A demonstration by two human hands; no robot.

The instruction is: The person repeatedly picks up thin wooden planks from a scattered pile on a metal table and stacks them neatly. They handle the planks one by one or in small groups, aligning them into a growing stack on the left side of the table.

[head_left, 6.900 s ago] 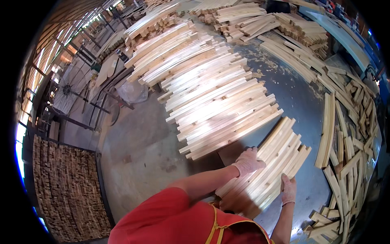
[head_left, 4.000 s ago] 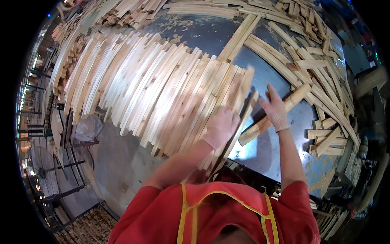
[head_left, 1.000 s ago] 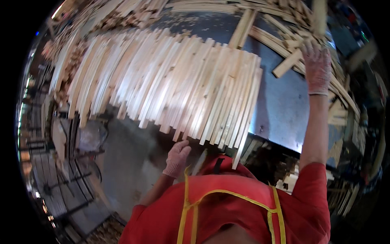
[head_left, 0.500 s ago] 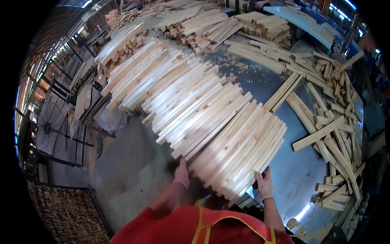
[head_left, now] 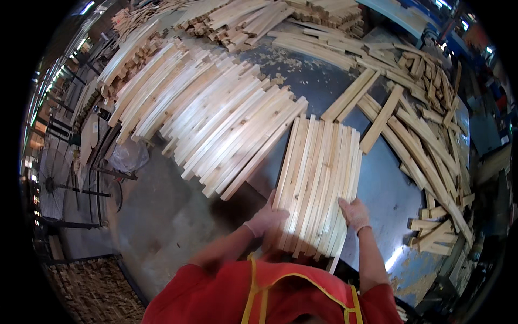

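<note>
A bundle of pale wooden strips [head_left: 315, 183] lies side by side between my two gloved hands, close in front of my body. My left hand [head_left: 268, 217] presses against the bundle's left edge near its lower end, fingers partly hidden behind the wood. At the right edge my right hand [head_left: 355, 214] grips the outermost strip, so the strips are squeezed together. To the left, apart from the bundle, a long row of similar wooden strips [head_left: 232, 124] stretches away along the metal table [head_left: 286, 56].
Loose wooden boards [head_left: 415, 146] lie crisscrossed on the right. More stacked wood [head_left: 237, 21] stands at the back. A plastic bag [head_left: 128, 156] and a fan [head_left: 51, 183] are at left. A crate of wood pieces [head_left: 97, 289] sits at lower left.
The bundle between my hands has separated from the long row and turned more upright in view. My left hand has moved right and up along with it. The view has shifted.
</note>
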